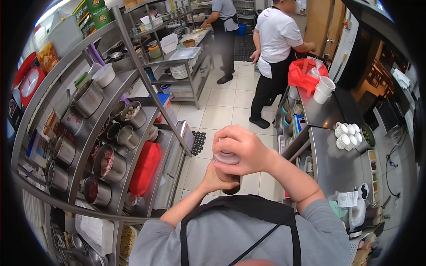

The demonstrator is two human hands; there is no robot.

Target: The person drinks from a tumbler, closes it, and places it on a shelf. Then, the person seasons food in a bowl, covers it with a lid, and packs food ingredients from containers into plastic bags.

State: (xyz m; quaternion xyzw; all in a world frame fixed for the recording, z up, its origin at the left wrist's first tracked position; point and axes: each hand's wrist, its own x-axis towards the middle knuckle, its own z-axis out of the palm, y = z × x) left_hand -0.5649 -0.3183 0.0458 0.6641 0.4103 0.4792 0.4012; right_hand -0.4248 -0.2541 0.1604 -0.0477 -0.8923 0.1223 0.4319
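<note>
In front of my chest I hold a jar with a pale, ridged lid [226, 158] and a dark brown lower part [231, 190]. My right hand [243, 148] comes over the top, its fingers wrapped around the lid. Lower down, my left hand [214, 179] is closed around the jar's body. Most of the jar's side is hidden behind my hands, and its contents cannot be made out.
On the left, a metal shelf rack [153, 95] holds steel pots [109, 163] and a red bag [145, 168]. At right, a steel counter [328, 153] carries stacked white cups [348, 135] and paper tubs [324, 90]. Two people [276, 42] stand ahead on the tiled floor [219, 99].
</note>
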